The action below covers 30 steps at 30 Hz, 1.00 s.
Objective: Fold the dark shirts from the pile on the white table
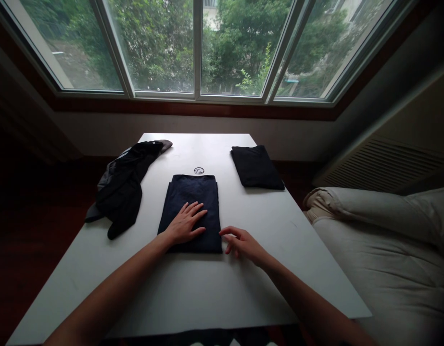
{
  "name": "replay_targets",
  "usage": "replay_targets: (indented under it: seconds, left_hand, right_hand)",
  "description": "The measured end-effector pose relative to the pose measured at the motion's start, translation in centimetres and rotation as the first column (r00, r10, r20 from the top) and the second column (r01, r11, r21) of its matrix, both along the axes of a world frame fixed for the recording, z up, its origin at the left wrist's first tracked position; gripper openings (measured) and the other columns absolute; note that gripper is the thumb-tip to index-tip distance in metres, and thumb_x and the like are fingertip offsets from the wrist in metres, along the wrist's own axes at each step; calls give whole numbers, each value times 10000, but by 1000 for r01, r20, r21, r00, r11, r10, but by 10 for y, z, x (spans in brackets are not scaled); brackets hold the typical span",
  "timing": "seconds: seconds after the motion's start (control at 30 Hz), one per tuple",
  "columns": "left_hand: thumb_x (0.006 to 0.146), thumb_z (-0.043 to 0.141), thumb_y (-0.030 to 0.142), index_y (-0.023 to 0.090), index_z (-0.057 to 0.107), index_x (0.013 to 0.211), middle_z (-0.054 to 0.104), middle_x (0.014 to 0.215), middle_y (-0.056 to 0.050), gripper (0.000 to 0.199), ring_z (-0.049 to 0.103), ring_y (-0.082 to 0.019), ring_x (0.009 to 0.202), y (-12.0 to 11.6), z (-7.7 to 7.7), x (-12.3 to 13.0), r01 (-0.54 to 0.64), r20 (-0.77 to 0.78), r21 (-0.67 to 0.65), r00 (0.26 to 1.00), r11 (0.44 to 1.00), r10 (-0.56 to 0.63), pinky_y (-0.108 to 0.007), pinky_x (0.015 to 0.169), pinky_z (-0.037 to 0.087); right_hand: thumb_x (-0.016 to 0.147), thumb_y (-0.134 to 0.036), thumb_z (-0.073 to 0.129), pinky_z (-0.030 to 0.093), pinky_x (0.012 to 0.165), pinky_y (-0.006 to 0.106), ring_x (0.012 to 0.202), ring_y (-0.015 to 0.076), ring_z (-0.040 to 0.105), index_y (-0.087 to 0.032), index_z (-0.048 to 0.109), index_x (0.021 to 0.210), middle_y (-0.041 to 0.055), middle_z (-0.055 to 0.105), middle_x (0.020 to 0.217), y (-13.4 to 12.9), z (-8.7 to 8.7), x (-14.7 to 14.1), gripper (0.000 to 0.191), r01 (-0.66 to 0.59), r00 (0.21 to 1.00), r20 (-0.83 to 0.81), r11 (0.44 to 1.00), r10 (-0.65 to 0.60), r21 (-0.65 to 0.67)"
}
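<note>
A dark navy cloth (pixel 195 192), folded into a rectangle, lies flat on the white table (pixel 203 298). Spread over its middle is my left hand (pixel 186 224), palm down with fingers apart. My right hand (pixel 242 243) is at the cloth's right edge, near the lower corner; its fingers are slightly bent and apart, with nothing held, and the index fingertip is at or very near the edge. Just beyond the cloth's far edge is a small round black-and-white mark or object (pixel 198 170).
Crumpled black and grey clothes (pixel 124 187) hang partly over the table's left edge. A folded black cloth (pixel 258 166) lies at the back right. A light-coloured sofa (pixel 380 240) stands to the right, and a window (pixel 200 96) is behind the table.
</note>
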<state>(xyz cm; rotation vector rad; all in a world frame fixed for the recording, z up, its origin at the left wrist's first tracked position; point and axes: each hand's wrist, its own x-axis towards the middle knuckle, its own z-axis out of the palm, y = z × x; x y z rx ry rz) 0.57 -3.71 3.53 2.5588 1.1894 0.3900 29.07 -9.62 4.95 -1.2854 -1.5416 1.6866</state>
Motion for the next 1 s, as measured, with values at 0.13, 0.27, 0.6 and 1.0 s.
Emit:
replay_targets:
  seconds: [0.13, 0.27, 0.6, 1.0]
  left_hand:
    - [988, 574, 551, 299, 477, 1564, 359, 1679, -76, 636, 254, -306, 1573, 1, 0, -2, 18, 25, -9, 1000, 1000, -18, -565, 1305, 99]
    - [986, 574, 548, 293, 495, 1550, 368, 1675, -74, 625, 265, -304, 1569, 2, 1, -2, 18, 38, -27, 999, 999, -17, -558, 1307, 106]
    - [996, 563, 536, 292, 509, 1541, 388, 1665, -66, 600, 281, -298, 1564, 0, 0, -3, 4, 42, -22, 999, 1000, -4, -546, 1306, 132]
    - [1045, 487, 505, 291, 525, 1522, 429, 1644, -44, 524, 328, -269, 1549, -1, -3, -2, -16, 19, 47, 1000, 999, 15, -529, 1302, 193]
  right_hand:
    - [889, -590, 658, 449, 490, 227, 667, 174, 699, -199, 667, 1218, 28, 714, 790, -16, -3, -2, 511, 32, 997, -73, 996, -38, -78]
    - [882, -594, 680, 428, 477, 220, 608, 165, 674, -186, 666, 1245, 12, 694, 700, -23, -1, -3, 546, -88, 983, -173, 981, 58, -171]
    - [865, -580, 722, 453, 479, 202, 815, 238, 767, -191, 704, 1232, 77, 732, 918, -28, -5, -35, 535, -151, 957, -283, 947, 68, -284]
    - [947, -576, 588, 504, 592, 293, 729, 193, 667, -191, 725, 972, 57, 700, 879, -36, 7, -13, 409, 216, 972, 84, 974, -221, 70]
